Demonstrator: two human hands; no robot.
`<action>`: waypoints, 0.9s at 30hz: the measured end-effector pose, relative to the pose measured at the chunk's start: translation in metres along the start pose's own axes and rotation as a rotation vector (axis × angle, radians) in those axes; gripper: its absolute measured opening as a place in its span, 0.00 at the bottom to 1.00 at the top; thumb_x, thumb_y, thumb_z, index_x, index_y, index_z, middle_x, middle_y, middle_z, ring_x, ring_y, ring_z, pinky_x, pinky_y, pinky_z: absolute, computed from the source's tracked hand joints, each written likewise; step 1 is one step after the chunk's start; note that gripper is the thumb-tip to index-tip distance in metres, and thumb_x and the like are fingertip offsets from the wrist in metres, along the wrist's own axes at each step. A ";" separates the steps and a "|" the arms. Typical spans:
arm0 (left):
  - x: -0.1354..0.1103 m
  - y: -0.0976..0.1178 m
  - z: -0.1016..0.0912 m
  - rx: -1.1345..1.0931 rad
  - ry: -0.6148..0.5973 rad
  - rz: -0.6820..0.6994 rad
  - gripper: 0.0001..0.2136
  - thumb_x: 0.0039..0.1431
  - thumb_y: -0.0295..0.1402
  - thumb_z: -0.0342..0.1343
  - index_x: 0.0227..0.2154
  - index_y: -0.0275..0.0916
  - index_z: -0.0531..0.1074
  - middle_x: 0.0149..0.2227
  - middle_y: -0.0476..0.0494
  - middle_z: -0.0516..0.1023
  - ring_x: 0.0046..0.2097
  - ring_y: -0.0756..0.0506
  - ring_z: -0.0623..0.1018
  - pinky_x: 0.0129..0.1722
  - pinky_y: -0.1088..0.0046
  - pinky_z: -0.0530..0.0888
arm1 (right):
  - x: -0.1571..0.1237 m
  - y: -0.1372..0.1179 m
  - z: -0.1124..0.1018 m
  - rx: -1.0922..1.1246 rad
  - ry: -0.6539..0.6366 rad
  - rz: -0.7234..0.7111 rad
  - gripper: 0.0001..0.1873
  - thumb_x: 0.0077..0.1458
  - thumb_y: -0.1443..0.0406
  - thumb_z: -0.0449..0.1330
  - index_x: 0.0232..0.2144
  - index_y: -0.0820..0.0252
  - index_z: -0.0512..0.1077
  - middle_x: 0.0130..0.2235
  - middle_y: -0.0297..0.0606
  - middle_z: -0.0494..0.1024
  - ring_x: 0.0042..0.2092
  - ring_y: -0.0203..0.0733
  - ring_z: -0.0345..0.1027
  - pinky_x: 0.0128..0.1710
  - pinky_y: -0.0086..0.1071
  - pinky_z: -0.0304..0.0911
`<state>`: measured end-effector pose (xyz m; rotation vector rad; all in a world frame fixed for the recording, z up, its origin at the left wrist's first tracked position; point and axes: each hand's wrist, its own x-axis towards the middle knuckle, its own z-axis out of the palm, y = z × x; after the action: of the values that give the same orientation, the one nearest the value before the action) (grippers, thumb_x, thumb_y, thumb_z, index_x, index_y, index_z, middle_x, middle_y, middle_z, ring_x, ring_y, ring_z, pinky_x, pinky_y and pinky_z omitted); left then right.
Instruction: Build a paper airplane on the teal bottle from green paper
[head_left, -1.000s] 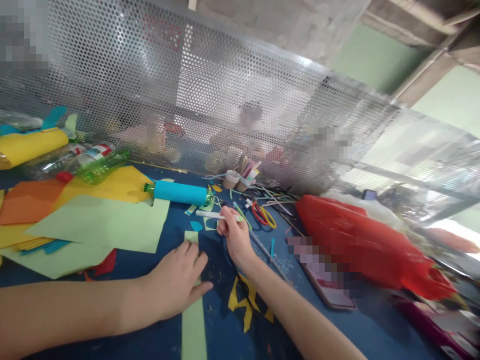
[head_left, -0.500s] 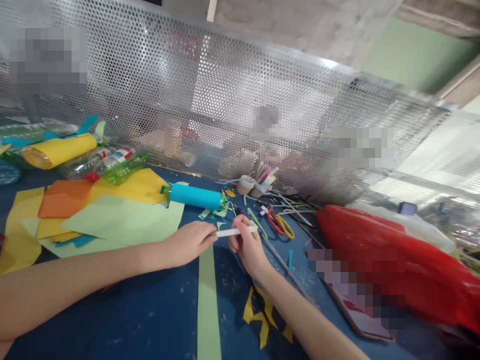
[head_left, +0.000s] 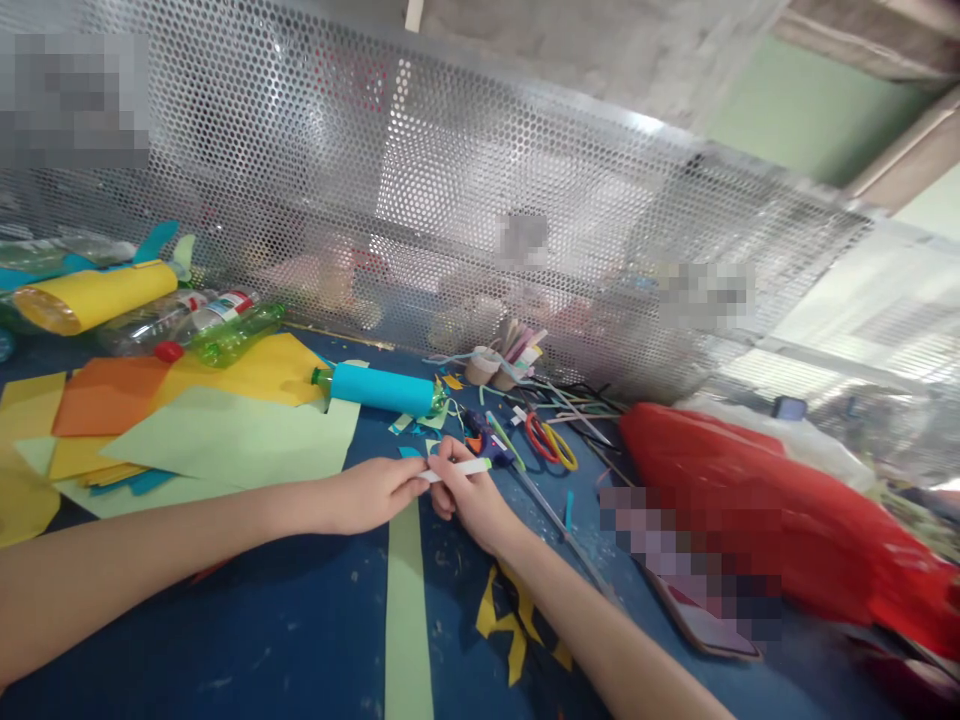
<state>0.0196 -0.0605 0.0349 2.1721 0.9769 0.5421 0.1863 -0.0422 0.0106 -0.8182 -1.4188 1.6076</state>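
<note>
While L hand [head_left: 367, 495] pinches 1 end, R hand [head_left: 475, 503] w/ grip closed on wht marker [head_left: 471, 467]

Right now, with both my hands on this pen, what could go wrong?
The white pen is between your left hand and right hand, near the pale green strip; I can't tell if it's capped, but if not, a slip might leave a stray mark. The blue-wrapped bottle lies on its side beyond, so a bump could roll it. Yellow scraps lie beside your right forearm, which might sweep them aside.
</note>
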 end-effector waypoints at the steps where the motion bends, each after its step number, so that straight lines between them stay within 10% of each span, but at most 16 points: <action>1: 0.000 0.000 -0.001 -0.015 0.000 -0.004 0.14 0.63 0.38 0.38 0.41 0.40 0.68 0.40 0.46 0.76 0.41 0.45 0.74 0.42 0.68 0.68 | 0.000 0.000 0.001 0.027 -0.001 0.007 0.16 0.51 0.57 0.59 0.25 0.55 0.56 0.12 0.19 0.60 0.14 0.27 0.46 0.14 0.21 0.49; 9: 0.004 0.001 -0.005 -0.102 -0.016 -0.059 0.15 0.61 0.42 0.42 0.36 0.38 0.69 0.30 0.48 0.72 0.32 0.48 0.69 0.34 0.73 0.66 | 0.000 0.002 0.001 0.111 -0.045 0.008 0.15 0.53 0.57 0.58 0.25 0.56 0.56 0.12 0.19 0.59 0.14 0.27 0.46 0.15 0.21 0.48; 18: 0.003 0.000 -0.001 -0.617 -0.177 -0.289 0.18 0.58 0.50 0.46 0.37 0.39 0.63 0.17 0.60 0.45 0.18 0.55 0.47 0.17 0.77 0.49 | -0.001 -0.001 0.001 0.093 -0.033 0.014 0.15 0.52 0.58 0.60 0.24 0.56 0.57 0.11 0.18 0.58 0.13 0.26 0.46 0.14 0.21 0.47; 27: 0.001 0.006 -0.007 -0.764 -0.319 -0.344 0.18 0.59 0.49 0.46 0.37 0.38 0.66 0.23 0.56 0.54 0.21 0.55 0.52 0.21 0.76 0.54 | -0.001 -0.003 0.001 0.009 -0.054 0.014 0.17 0.50 0.56 0.62 0.23 0.56 0.57 0.11 0.20 0.59 0.17 0.30 0.57 0.15 0.21 0.48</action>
<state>0.0185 -0.0593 0.0440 1.3234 0.7719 0.3131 0.1862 -0.0434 0.0135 -0.7867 -1.4449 1.6572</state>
